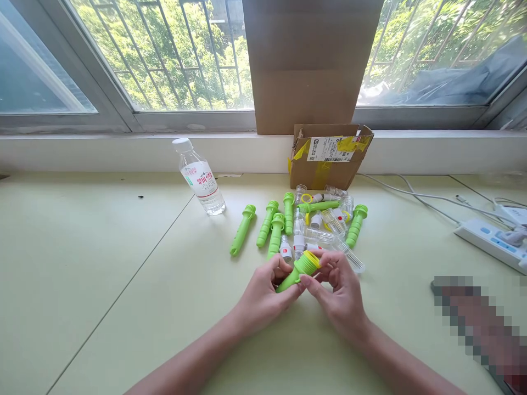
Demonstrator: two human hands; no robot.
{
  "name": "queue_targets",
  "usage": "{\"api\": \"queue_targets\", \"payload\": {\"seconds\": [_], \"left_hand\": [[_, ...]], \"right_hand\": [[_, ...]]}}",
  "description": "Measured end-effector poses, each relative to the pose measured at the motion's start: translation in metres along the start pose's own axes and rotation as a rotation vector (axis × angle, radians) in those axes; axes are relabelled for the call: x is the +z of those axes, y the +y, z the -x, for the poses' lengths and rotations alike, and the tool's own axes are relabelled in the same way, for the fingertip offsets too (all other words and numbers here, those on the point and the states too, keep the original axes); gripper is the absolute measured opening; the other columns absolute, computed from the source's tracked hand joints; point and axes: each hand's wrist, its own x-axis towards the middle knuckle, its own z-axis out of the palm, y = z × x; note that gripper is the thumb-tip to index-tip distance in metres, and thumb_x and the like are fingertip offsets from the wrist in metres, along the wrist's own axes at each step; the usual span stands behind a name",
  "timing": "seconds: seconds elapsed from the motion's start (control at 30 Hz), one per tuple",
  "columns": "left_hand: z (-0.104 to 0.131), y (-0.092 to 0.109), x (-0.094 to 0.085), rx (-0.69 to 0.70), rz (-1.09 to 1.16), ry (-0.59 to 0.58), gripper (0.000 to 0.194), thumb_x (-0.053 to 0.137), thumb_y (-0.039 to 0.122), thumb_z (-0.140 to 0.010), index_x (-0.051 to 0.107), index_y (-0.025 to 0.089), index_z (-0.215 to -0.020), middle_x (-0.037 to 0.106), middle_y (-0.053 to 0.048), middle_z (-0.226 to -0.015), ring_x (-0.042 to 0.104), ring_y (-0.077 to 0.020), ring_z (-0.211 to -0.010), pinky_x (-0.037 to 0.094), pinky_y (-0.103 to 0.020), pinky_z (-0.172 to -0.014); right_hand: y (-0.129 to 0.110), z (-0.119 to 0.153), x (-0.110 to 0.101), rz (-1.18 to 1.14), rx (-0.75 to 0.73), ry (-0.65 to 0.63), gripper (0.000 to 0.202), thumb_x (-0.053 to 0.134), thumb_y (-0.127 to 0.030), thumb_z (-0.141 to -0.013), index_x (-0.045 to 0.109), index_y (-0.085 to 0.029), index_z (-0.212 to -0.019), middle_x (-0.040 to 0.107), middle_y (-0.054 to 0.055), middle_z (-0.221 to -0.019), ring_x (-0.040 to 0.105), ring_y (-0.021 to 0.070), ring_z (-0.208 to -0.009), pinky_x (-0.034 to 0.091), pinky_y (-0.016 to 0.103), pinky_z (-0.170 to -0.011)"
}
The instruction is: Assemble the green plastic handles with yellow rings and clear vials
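My left hand (265, 291) is wrapped round a green ribbed tube (302, 269), tilted up to the right. A yellow ring (312, 259) sits at the tube's threaded top end. The fingers of my right hand (340, 291) are on the ring and the tube's upper part. Behind my hands lie several more green tubes (242, 230), clear plastic cylinders (334, 222) and white pieces with red dots (285, 249). Another yellow ring (307, 198) lies at the back of the pile.
An open cardboard box (325, 159) stands behind the pile. A water bottle (201, 178) is at the back left. On the right are a white power strip (492, 241) with cables (428, 195) and a pixelated object (480, 329). The table (102, 263) is pale green.
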Motion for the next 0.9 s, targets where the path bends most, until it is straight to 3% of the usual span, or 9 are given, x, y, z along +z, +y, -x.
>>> {"api": "queue_targets", "payload": {"seconds": [0.2,0.3,0.4,0.57,0.73,0.9], "left_hand": [[-0.001,-0.0021,0.0001,-0.048,0.119,-0.013,0.035,0.066,0.044,-0.079,0.043,0.018,-0.079,0.064,-0.001,-0.073,0.055,-0.0089,-0.048,0.041,-0.019,-0.041],[-0.0012,-0.003,-0.0003,-0.046,0.126,-0.012,0.035,0.064,0.046,-0.08,0.045,0.017,-0.078,0.065,-0.002,-0.072,0.056,-0.0092,-0.046,0.041,-0.02,-0.041],[-0.0014,-0.0027,-0.001,-0.03,0.127,-0.013,0.034,0.063,0.046,-0.082,0.046,0.017,-0.078,0.065,-0.002,-0.072,0.057,-0.0099,-0.047,0.042,-0.02,-0.042],[-0.0024,0.0024,-0.0034,0.01,0.099,-0.027,0.029,0.062,0.042,-0.083,0.056,0.014,-0.084,0.066,-0.004,-0.076,0.058,-0.0098,-0.053,0.048,-0.022,-0.05],[-0.0027,0.0043,-0.007,0.023,0.04,-0.013,0.028,0.063,0.042,-0.082,0.057,0.015,-0.083,0.064,-0.002,-0.075,0.057,-0.0102,-0.056,0.049,-0.022,-0.052],[-0.0025,0.0038,-0.0092,0.001,0.005,-0.085,0.028,0.062,0.043,-0.082,0.057,0.016,-0.083,0.064,-0.002,-0.073,0.057,-0.0103,-0.055,0.047,-0.022,-0.051]], "right_hand": [[-0.0028,-0.0001,0.0033,-0.066,0.074,-0.016,0.025,0.068,-0.026,-0.081,0.043,-0.023,-0.084,0.056,0.003,-0.113,0.065,0.0098,-0.062,0.059,0.029,-0.056],[-0.0031,0.0009,0.0043,0.008,0.052,-0.011,0.021,0.066,-0.026,-0.082,0.046,-0.022,-0.075,0.06,0.005,-0.098,0.064,0.023,-0.097,0.059,0.027,-0.056],[-0.0029,0.0023,0.0044,0.052,0.011,-0.022,0.014,0.062,-0.025,-0.085,0.052,-0.022,-0.076,0.061,0.008,-0.087,0.047,0.03,-0.124,0.058,0.027,-0.057],[-0.0008,0.0053,0.0038,0.069,-0.02,0.044,0.004,0.056,-0.025,-0.088,0.056,-0.022,-0.087,0.062,0.007,-0.102,0.061,0.0252,-0.104,0.057,0.029,-0.057],[0.0027,0.0029,0.0018,0.092,0.037,0.159,0.012,0.05,-0.03,-0.092,0.053,-0.024,-0.102,0.064,0.004,-0.106,0.064,0.0137,-0.069,0.057,0.031,-0.061],[0.0053,-0.0024,-0.0002,0.103,0.09,0.142,0.02,0.047,-0.036,-0.093,0.057,-0.024,-0.106,0.066,0.005,-0.096,0.063,0.018,-0.077,0.058,0.032,-0.062]]}}
